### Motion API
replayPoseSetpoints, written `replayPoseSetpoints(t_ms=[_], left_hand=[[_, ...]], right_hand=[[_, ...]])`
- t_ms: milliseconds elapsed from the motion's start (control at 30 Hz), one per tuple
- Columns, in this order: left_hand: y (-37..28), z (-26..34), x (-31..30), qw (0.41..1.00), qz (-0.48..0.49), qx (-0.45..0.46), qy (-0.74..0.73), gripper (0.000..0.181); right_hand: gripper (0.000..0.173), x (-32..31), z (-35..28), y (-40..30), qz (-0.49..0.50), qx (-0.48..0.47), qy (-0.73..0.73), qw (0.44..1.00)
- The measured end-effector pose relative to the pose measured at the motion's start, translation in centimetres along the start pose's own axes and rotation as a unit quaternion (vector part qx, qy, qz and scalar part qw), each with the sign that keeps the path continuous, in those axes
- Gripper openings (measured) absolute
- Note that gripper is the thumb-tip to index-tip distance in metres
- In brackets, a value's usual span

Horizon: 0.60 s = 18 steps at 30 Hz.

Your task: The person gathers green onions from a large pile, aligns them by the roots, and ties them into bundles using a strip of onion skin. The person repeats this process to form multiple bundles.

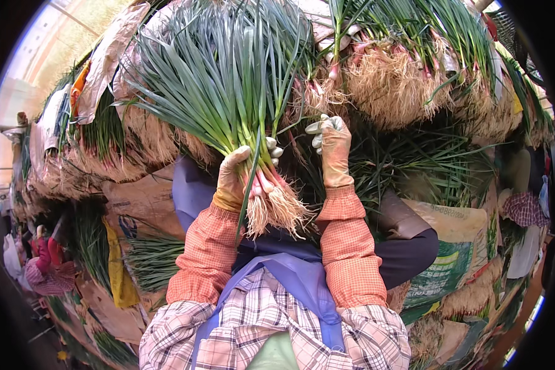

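My left hand point(233, 175), in a stained pale glove, grips a bunch of young green garlic point(226, 111) just above its pinkish bulbs. The green leaves fan out away from me, and the pale roots point(277, 208) hang towards my lap. One loose leaf point(250, 185) droops across the bunch and over the left sleeve. To the right of the bunch, my gloved right hand point(336, 145) is raised with its fingers curled, pinching the end of a thin leaf strand point(300, 121). Part of the left fingers is hidden behind the stems.
A heap of rooted garlic point(393, 88) rises ahead on the right, another point(106, 162) on the left. Loose leaves point(411, 157) lie by my right knee. A green-printed sack point(444, 259) is at right, a brown sheet point(141, 196) at left. Other people point(51, 273) sit nearby.
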<state>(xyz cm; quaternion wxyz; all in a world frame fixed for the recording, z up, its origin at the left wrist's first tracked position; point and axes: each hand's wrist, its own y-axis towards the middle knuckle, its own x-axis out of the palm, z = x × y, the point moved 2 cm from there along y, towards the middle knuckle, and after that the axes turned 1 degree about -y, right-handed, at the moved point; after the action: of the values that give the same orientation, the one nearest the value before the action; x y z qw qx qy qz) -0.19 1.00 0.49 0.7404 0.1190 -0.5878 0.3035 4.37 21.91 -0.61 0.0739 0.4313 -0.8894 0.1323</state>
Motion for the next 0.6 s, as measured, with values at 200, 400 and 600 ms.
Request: replayPoseSetpoints(t_ms=[200,400,600], left_hand=[[0.1,-0.4,-0.5,0.999,-0.012,-0.009,0.036,0.057],[0.5,-0.9,-0.5,0.993,0.064,0.029,0.092,0.046],[0.0,-0.3,-2.5,0.998,-0.025,-0.046,0.046,0.044]], right_hand=[[0.046,6.0,-3.3,0.3,-0.149,-0.143,-0.530,0.823],[0.038,6.1,-1.2,2.2,-0.250,-0.064,-0.546,0.797],[0.015,3.8,-2.4,-1.5,-0.367,0.199,0.033,0.908]])
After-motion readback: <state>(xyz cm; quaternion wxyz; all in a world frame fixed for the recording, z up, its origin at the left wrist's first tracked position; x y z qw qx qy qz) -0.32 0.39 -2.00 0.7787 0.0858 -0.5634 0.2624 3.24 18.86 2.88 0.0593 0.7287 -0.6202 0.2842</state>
